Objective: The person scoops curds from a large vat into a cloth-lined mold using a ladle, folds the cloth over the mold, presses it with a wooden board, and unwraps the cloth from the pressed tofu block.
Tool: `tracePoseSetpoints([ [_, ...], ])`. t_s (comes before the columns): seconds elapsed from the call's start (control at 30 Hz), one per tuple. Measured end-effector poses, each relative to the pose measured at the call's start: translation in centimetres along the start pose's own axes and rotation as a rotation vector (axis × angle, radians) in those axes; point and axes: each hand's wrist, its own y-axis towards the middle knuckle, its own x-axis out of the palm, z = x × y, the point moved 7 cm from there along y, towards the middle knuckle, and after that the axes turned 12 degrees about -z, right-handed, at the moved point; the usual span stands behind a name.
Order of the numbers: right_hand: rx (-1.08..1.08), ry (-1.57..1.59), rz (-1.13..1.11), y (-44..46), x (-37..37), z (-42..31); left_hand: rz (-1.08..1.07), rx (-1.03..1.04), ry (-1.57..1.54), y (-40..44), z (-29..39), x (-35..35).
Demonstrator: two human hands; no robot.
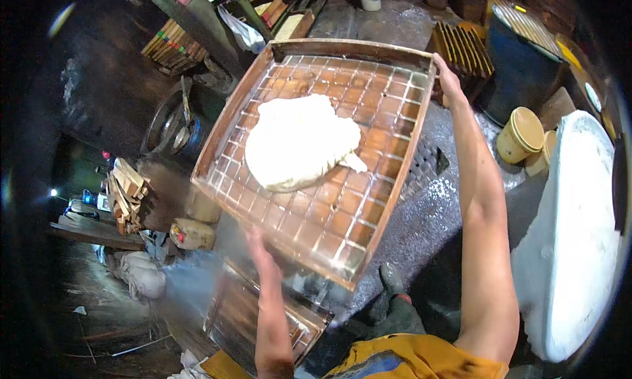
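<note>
A square wooden tray (395, 156) with a grid of pale lines on its base is held up, tilted. On it lies a white, soft-looking lump (299, 142) with a small flap at its right side. My right hand (447, 79) grips the tray's far right corner, with the fingers partly hidden behind the frame. My left hand (261, 247) is at the near left edge of the tray; its fingers are blurred and partly under the wood.
Below the tray stands another wooden frame (253, 313). At the right are a large white container (579, 234), yellowish buckets (520, 135) and a blue barrel (523, 63). Firewood (126, 193), a jug (192, 234) and a round pan (168, 126) are at the left.
</note>
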Motion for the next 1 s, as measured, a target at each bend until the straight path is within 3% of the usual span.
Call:
tracePoseSetpoints([
  [0.03, 0.065, 0.046, 0.029, -1.7, 1.3, -1.0, 0.039, -0.134, -0.112, 0.4, -0.6, 0.5],
  [0.07, -0.162, -0.082, 0.085, -0.9, 0.7, -1.5, 0.03, -0.109, -0.191, 1.8, -3.0, -0.3],
  [0.1, 0.053, -0.116, 0.098, -0.3, -0.1, -0.3, 0.001, -0.108, -0.217, 2.0, -2.8, -0.1],
  [0.17, 0.029, -0.139, 0.172, -0.3, -0.7, -0.3, -0.044, -0.109, -0.282, 1.4, -1.9, 0.5],
  [0.27, 0.011, 0.131, -0.004, 3.1, -1.8, 3.0, -0.022, -0.101, -0.321, 0.8, -1.8, 0.8],
  [0.3, -0.044, -0.018, 0.042, 3.7, -3.1, 3.0, -0.022, -0.088, -0.332, 0.5, -1.8, 0.8],
  [0.4, -0.006, -0.079, 0.071, -1.0, -3.1, 1.4, 0.045, -0.105, -0.372, 0.1, -2.3, -1.0],
  [0.47, -0.1, 0.06, -0.054, -7.2, -2.3, -0.5, -0.1, -0.171, -0.478, 2.2, -6.8, -5.6],
  [0.5, -0.208, -0.094, -0.061, -11.2, -2.6, -1.3, -0.172, -0.203, -0.53, 2.6, -7.2, -7.7],
  [0.57, 0.008, -0.076, -0.172, -19.5, -5.0, 1.1, -0.338, -0.325, -0.548, 1.6, -6.6, -11.7],
  [0.6, 0.045, -0.046, -0.181, -24.1, -4.8, 1.3, -0.226, -0.255, -0.348, 1.8, -5.9, -14.4],
  [0.63, 0.239, -0.031, -0.218, -28.1, -4.1, 1.7, -0.112, -0.192, -0.146, 2.1, -5.2, -16.5],
  [0.67, 0.208, -0.108, -0.344, -30.7, -7.6, 5.1, -0.148, -0.203, -0.129, 1.0, -4.0, -16.6],
  [0.7, 0.408, -0.22, -0.503, -33.7, -5.8, 4.7, -0.129, -0.319, -0.176, -0.5, -2.4, -16.4],
  [0.73, 0.365, -0.204, -0.572, -35.2, -4.7, 5.5, -0.106, -0.433, -0.224, -2.1, -0.8, -16.2],
  [0.77, 0.48, -0.052, -0.548, -36.5, -1.7, 5.1, -0.039, -0.653, -0.339, -3.5, -0.5, -15.7],
  [0.83, 0.401, -0.103, -0.56, -35.5, 1.3, 4.6, -0.17, -0.807, -0.218, -3.8, -2.0, -17.3],
  [0.9, 0.433, -0.052, -0.407, -32.0, 3.1, 5.6, -0.29, -0.488, -0.05, -1.3, -4.3, -19.4],
  [0.93, 0.45, 0.143, -0.454, -31.7, 4.2, 5.6, -0.342, -0.328, 0.04, -0.8, -5.4, -20.4],
  [1.0, 0.097, -0.343, -0.546, -28.6, -0.2, 6.2, -0.305, -0.218, -0.013, -2.8, -8.5, -20.6],
])
